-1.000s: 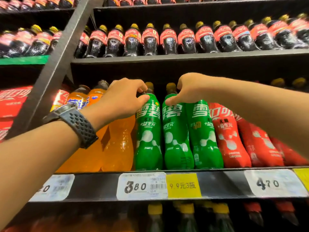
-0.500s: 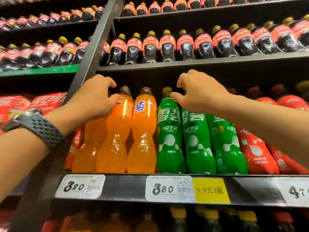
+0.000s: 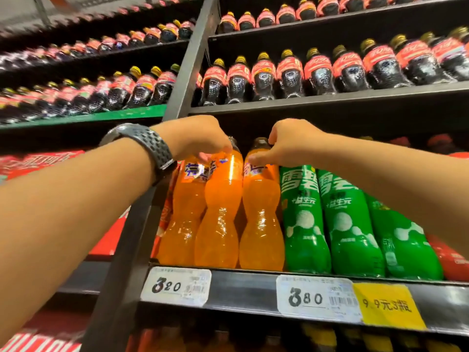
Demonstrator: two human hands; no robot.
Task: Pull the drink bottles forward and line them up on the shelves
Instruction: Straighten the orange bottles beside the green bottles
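Head view: 2 orange bottles were held by their tops on the shelf.

The left hand (image 3: 195, 138) was curled over the neck of the middle orange bottle (image 3: 220, 212), and the right hand (image 3: 286, 143) was pinched on the neck of the right orange bottle (image 3: 261, 219). Both stood at the front edge of the shelf (image 3: 243, 288), beside the green bottles (image 3: 327, 224). The pull would best be made slowly and low on the neck, so nothing was tipped, until the fronts were level with the green row.
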